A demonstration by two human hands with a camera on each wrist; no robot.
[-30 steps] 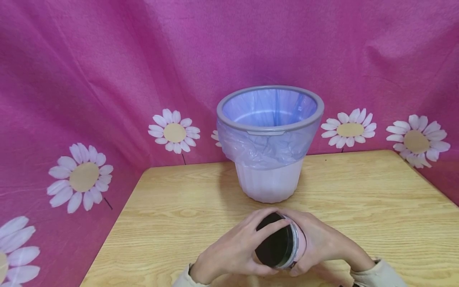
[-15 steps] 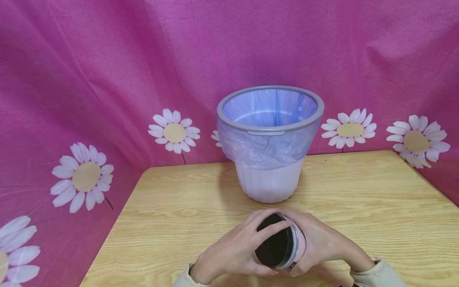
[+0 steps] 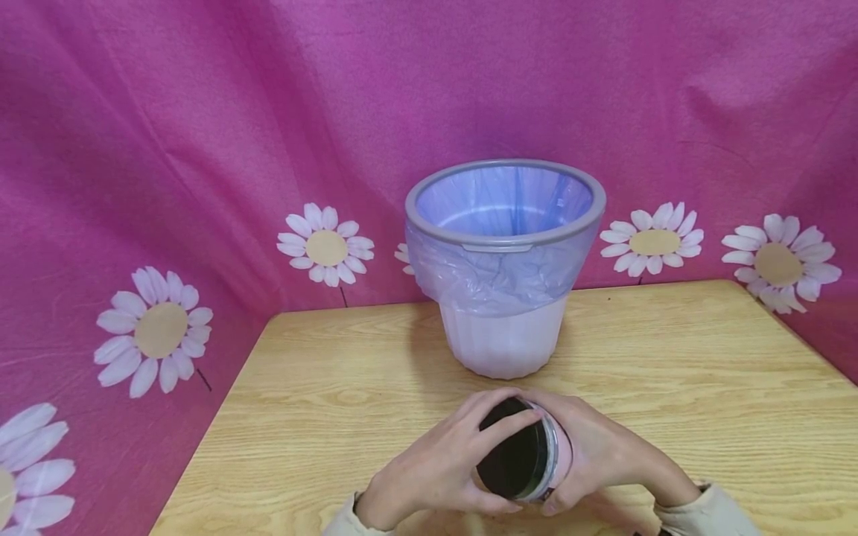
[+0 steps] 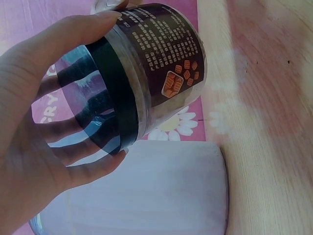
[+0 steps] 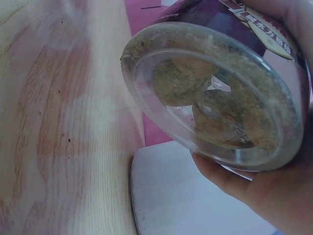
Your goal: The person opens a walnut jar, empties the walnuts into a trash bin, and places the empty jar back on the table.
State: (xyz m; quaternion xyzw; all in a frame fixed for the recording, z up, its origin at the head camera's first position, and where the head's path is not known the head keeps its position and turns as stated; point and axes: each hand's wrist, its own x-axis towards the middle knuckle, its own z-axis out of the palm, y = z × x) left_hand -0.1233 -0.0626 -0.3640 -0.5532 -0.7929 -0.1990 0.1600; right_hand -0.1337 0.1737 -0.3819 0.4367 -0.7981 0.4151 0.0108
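Low over the front of the table, a clear plastic jar lies tilted between the two hands. Its dark round lid faces left. The left hand grips the lid, fingers spread around its edge. The right hand holds the jar's body near the base. In the left wrist view, the lid's dark band sits against the jar, beside a brown label with printed text and small biscuit pictures. Through the clear base, the right wrist view shows brownish crumbly contents.
Behind the hands stands a white bin with a grey rim and a bluish plastic liner folded over its outside. The wood-grain table meets a pink cloth with white daisies at the back and left.
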